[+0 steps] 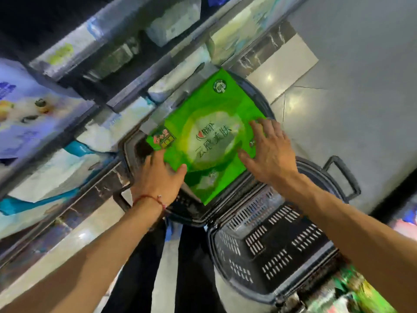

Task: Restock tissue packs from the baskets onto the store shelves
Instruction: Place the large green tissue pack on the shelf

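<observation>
Head camera looks down, close above basket (277,247).

shelves (67,62): run along my left, other packs (173,23) sitting on each level I can see
far basket (132,152): on the floor (361,75) just beside the shelf base, ahead of me
near basket (282,240): right behind it on my side, rims close together
tissue pack (209,132): over the far basket, covering most of its opening; can't tell if it's resting inside
left hand (160,175): grips the pack's near-left corner
right hand (270,150): fingers flat on its right edge
floor: opens out to the right of both baskets
</observation>
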